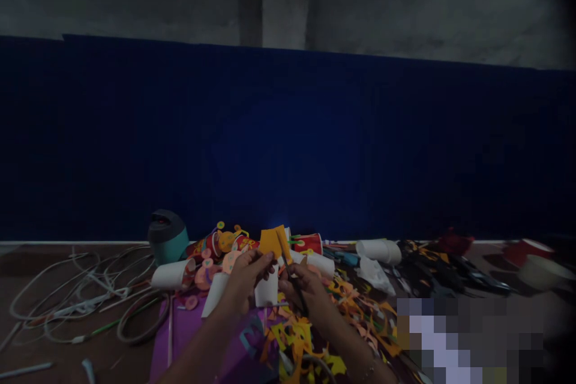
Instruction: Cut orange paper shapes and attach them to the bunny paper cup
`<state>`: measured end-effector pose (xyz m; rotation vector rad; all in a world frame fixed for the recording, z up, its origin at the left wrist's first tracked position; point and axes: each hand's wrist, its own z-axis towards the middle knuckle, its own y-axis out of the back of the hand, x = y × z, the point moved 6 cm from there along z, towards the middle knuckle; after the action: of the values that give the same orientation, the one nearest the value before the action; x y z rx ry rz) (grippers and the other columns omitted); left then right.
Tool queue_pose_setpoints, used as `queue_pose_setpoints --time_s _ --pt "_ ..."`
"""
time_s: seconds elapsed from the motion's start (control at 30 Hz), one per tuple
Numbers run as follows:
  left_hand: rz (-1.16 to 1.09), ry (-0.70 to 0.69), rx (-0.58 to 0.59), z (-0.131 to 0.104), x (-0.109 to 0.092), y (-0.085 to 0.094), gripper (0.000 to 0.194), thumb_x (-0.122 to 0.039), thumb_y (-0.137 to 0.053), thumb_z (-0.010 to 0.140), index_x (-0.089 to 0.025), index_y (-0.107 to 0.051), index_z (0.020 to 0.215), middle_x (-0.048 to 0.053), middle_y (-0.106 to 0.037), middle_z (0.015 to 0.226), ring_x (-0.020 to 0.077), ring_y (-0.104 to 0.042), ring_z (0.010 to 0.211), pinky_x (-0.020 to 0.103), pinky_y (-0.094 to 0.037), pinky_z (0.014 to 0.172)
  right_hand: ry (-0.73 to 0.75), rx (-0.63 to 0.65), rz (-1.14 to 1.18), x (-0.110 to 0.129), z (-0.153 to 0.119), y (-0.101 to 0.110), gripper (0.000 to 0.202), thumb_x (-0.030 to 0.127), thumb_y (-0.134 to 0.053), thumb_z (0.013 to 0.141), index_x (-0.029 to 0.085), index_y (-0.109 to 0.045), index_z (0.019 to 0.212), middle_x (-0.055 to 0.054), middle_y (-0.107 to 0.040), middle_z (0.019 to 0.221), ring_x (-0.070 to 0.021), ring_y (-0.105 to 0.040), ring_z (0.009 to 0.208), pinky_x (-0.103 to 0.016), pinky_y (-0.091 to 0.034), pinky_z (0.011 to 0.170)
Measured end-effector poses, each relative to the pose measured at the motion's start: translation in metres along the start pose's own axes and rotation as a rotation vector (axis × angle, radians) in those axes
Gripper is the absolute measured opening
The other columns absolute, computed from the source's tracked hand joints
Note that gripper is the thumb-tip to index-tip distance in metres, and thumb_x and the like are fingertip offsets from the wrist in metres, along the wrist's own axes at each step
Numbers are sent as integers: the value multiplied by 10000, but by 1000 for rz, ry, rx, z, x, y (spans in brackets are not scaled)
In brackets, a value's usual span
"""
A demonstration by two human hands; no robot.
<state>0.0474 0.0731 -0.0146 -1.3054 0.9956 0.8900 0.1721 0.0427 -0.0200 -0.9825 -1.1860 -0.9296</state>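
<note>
Left hand (246,276) pinched on orange paper piece (272,242), held up just above both hands. Right hand (302,285) closed round dark scissors (290,273), blades at the paper's right edge. Hands close together over littered worktop (67,348). White paper cup (173,274) left of left hand; teal container (167,236) beyond it; coiled wires (81,294) farther left.

I can't read any text from here; the print on the red cups (307,243) at twelve o'clock is too blurred
</note>
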Motion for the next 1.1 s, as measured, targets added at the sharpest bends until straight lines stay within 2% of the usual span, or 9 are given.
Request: queue_pose_setpoints --time_s 0.23,0.37,0.53,0.67,0.9,1.1 --pt "-80 2 -33 -4 -1 -2 240 -353 -714 645 -168 -572 702 -23 -590 622 90 -542 563 180 -398 532 11 38 34 -3 0 -2 360 470 -667 691 189 -444 722 96 -387 493 -40 -326 385 -168 -247 357" --pt "54 19 -39 -3 4 -2 261 -388 -691 658 -159 -571 686 -35 -556 577 76 -486 489 185 -366 483 -24 30 10 -7 0 -2 356 457 -675 685 189 -447 740 102 -407 474 -41 -334 355 -163 -269 334" --pt "207 -18 -25 2 7 0 313 -434 -683 640 -153 -551 604 -36 -519 506 91 -464 473 198 -332 455 -8 2 -28 -4 0 -3 356 453 -670 684 185 -467 799 82 -469 485 -72 -424 399 -177 -328 374" --pt "279 -33 -16 2 1 0 302 -423 -674 649 -154 -550 594 -39 -518 489 83 -450 445 199 -324 450 -6 18 19 -2 -1 -4 342 426 -688 676 178 -472 766 95 -402 500 -40 -333 401 -163 -247 379" --pt "285 93 -34 -4 -6 -1 298 -423 -677 640 -170 -524 602 -57 -510 457 57 -378 369 188 -219 371 -21 38 34 -5 0 -1 333 422 -689 681 177 -472 745 96 -375 507 -33 -285 402 -171 -200 378" --pt "225 53 -22 1 -8 1 306 -407 -690 635 -166 -513 574 -57 -483 475 69 -418 430 187 -295 421 -36 23 22 -2 2 -1 367 449 -709 641 174 -480 724 96 -392 499 -27 -288 372 -172 -211 358"
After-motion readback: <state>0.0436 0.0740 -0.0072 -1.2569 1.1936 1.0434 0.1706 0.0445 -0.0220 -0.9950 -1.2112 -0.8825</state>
